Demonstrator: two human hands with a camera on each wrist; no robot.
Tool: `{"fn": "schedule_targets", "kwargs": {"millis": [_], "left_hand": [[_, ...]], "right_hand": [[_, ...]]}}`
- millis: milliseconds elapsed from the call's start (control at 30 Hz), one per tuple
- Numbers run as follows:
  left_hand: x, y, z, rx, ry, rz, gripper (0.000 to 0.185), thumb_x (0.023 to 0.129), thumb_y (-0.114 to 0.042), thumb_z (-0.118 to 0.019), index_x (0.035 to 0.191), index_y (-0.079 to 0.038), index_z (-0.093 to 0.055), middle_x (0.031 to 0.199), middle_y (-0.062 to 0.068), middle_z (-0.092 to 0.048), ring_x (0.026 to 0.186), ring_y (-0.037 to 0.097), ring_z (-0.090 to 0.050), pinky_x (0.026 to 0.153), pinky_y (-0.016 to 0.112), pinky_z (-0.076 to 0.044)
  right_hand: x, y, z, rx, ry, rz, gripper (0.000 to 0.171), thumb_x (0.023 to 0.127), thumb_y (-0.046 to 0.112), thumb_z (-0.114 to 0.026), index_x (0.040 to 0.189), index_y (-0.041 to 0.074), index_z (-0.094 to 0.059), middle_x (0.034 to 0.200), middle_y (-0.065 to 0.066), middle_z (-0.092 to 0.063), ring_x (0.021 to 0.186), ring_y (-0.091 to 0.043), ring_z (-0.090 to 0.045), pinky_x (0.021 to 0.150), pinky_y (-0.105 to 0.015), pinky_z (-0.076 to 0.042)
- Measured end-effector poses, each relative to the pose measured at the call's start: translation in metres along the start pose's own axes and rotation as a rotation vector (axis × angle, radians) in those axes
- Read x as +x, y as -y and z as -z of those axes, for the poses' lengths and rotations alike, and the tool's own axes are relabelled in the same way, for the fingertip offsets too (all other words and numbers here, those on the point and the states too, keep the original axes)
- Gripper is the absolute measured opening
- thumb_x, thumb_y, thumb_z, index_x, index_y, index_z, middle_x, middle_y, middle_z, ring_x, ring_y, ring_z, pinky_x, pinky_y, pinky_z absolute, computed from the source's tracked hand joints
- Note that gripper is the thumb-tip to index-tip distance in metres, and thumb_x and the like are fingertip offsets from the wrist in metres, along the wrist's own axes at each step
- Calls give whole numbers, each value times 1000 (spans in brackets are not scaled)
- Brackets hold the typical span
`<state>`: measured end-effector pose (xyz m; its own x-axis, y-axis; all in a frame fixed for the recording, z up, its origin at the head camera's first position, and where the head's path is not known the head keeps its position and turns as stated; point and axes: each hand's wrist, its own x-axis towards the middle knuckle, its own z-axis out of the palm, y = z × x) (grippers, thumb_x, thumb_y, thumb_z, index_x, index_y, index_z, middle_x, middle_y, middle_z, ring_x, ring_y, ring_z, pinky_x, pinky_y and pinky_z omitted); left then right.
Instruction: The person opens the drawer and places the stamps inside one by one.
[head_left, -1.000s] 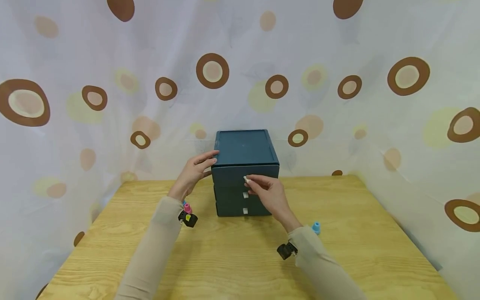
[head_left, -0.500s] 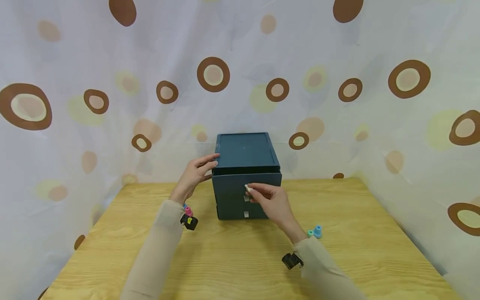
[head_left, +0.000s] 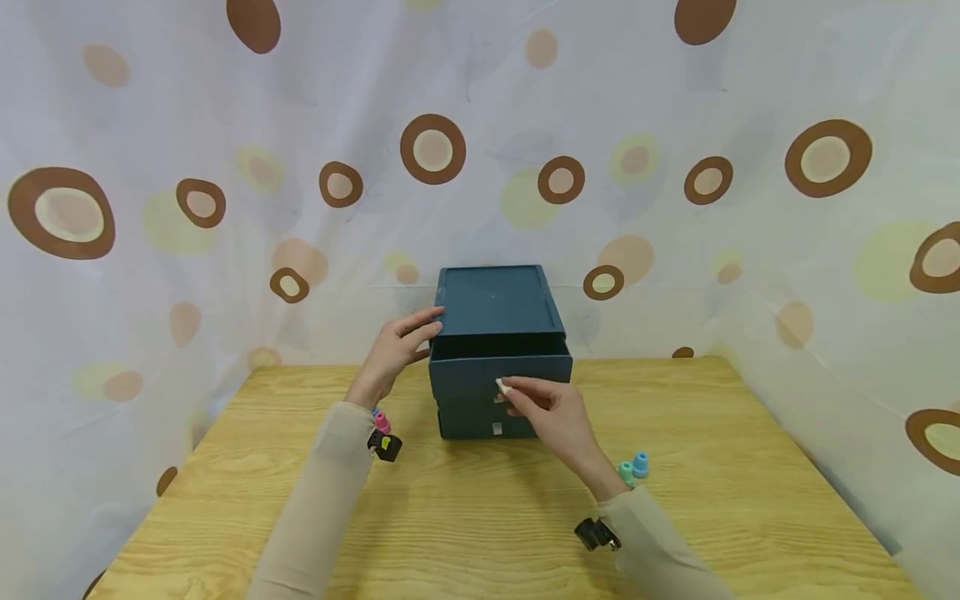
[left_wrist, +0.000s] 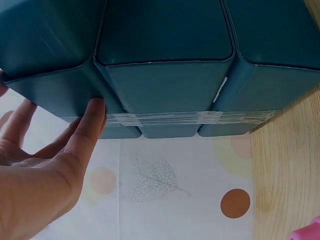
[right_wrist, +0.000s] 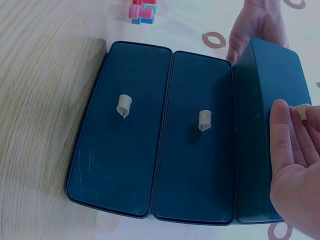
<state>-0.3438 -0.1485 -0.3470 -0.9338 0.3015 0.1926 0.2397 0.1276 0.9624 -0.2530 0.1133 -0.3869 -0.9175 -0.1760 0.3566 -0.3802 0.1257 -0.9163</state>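
**Hands on the teal drawer box**

Right hand [head_left: 551, 412] pinches the pale tab [head_left: 501, 385] of the top drawer [head_left: 498, 367] — it juts out from the teal drawer box [head_left: 495, 304] at the wooden table's [head_left: 480, 517] far edge. Left hand [head_left: 393, 350], fingers straight, presses the box's left side. Two lower drawers sit flush; spotted curtain [head_left: 225, 167] hangs close behind.

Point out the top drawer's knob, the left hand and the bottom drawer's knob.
top drawer's knob [head_left: 502, 385], head view, its white tip
left hand [head_left: 395, 352], head view, back of the hand
bottom drawer's knob [right_wrist: 124, 105], right wrist view, its middle
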Motion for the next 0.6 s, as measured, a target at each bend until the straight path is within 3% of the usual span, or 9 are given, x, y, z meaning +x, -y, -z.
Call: {"fn": "schedule_targets", "kwargs": {"millis": [267, 600], "left_hand": [[3, -2, -2, -2, -17, -7, 46, 99, -38, -58, 143, -26, -53, 154, 0, -41, 140, 24, -42, 110, 50, -40], [2, -1, -1, -15, -23, -9, 45, 99, -36, -58, 143, -24, -53, 154, 1, -41, 140, 23, -41, 109, 48, -42]], "right_hand": [[-2, 3, 2, -8, 5, 37, 27, 94, 20, -66, 118, 9, -72, 107, -15, -74, 89, -8, -72, 79, -31, -59], [-8, 4, 2, -19, 25, 34, 27, 94, 21, -67, 118, 9, -72, 108, -14, -74, 88, -9, -72, 81, -35, -59]]}}
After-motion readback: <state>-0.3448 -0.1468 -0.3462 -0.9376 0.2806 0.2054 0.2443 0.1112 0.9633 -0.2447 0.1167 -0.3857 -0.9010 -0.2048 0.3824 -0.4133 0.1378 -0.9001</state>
